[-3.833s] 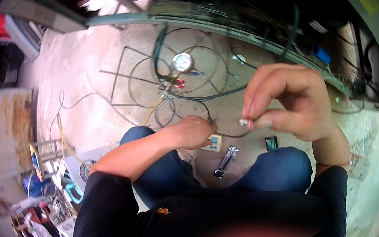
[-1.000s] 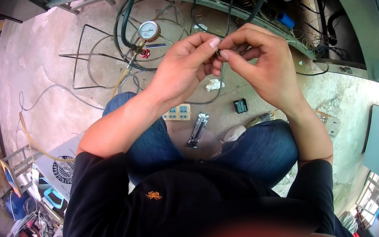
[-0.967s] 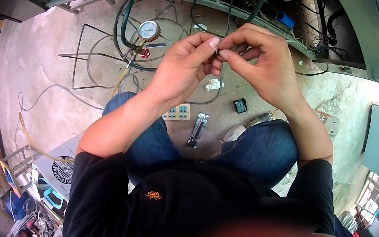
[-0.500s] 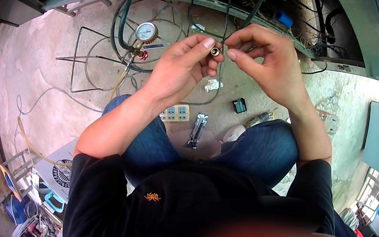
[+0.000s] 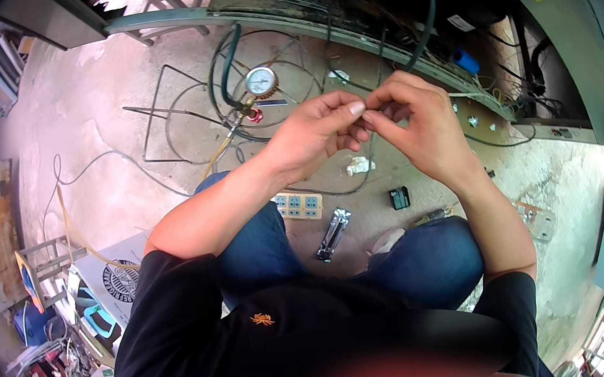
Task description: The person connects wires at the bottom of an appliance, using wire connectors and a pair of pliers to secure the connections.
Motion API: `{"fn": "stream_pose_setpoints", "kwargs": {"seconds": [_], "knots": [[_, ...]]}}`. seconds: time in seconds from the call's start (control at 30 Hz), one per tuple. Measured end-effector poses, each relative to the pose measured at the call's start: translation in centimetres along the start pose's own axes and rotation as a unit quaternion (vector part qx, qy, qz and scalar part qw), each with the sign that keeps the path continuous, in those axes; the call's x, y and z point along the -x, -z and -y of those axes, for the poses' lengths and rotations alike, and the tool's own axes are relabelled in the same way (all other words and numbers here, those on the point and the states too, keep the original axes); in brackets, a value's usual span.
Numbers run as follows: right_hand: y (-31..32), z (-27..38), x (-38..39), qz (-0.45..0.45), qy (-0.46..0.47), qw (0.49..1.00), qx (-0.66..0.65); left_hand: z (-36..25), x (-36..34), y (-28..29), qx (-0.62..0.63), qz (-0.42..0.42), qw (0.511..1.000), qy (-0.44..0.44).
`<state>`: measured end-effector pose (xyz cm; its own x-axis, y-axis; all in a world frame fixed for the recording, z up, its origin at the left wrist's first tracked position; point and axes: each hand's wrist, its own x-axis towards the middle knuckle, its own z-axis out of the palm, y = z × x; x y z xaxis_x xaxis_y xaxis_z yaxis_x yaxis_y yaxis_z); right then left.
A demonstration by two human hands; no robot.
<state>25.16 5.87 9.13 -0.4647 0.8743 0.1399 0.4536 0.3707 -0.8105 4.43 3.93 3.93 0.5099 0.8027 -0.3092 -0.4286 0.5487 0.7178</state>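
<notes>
We are pinching with left hand [image 5: 313, 133], right hand [image 5: 423, 125], tips close; cannot tell if holding anything. Power strip [image 5: 299, 206] lying on floor [image 5: 100, 124].

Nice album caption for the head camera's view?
Left hand and right hand close together, gauge and power strip in view.

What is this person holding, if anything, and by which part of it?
That cannot be told: the left hand and right hand are close together, hiding any small thing between them.
</notes>
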Motion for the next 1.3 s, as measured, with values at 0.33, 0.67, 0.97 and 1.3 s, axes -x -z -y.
{"fn": "stream_pose_setpoints", "kwargs": {"seconds": [0.33,0.67,0.97,1.3], "knots": [[1.1,-0.1,0.4,0.003,-0.009,0.999,-0.032,-5.7,-0.6,3.3,-0.229,-0.084,0.952,-0.187],[1.0,-0.3,0.3,0.113,0.01,0.993,-0.016,-14.8,-1.3,15.9,-0.24,-0.308,0.868,-0.305],[0.9,-0.4,0.4,0.131,0.044,0.99,-0.003,-17.7,-6.8,21.0,-0.335,-0.356,0.831,-0.266],[1.1,-1.1,0.4,0.141,0.029,0.99,0.003,-16.6,-12.2,16.7,-0.738,-0.198,0.596,-0.245]]}}
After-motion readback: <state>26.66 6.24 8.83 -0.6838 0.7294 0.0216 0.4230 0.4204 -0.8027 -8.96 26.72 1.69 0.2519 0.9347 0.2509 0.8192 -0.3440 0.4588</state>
